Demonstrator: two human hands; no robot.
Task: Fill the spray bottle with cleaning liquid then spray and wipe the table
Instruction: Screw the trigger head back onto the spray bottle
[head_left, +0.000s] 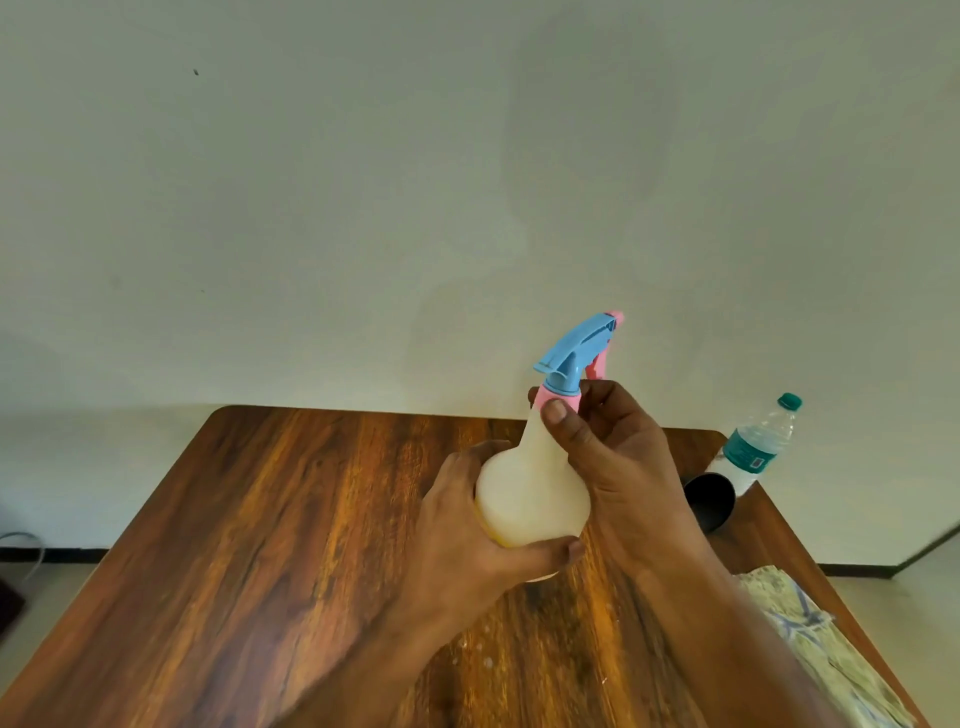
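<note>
A translucent white spray bottle (530, 493) with a blue and pink trigger head (576, 353) is held above the wooden table (260, 519). My left hand (467, 540) grips the bottle's round body from the left and below. My right hand (608, 447) pinches the pink collar at the neck, thumb in front. The nozzle points to the right, toward the wall. A pale cloth (810, 639) with a faint print lies at the table's right edge.
A clear plastic water bottle (753, 452) with a teal cap and label stands at the table's far right corner. A dark round cup (709, 501) lies beside it. A few white droplets (483, 654) speckle the wood near me. A plain wall is behind.
</note>
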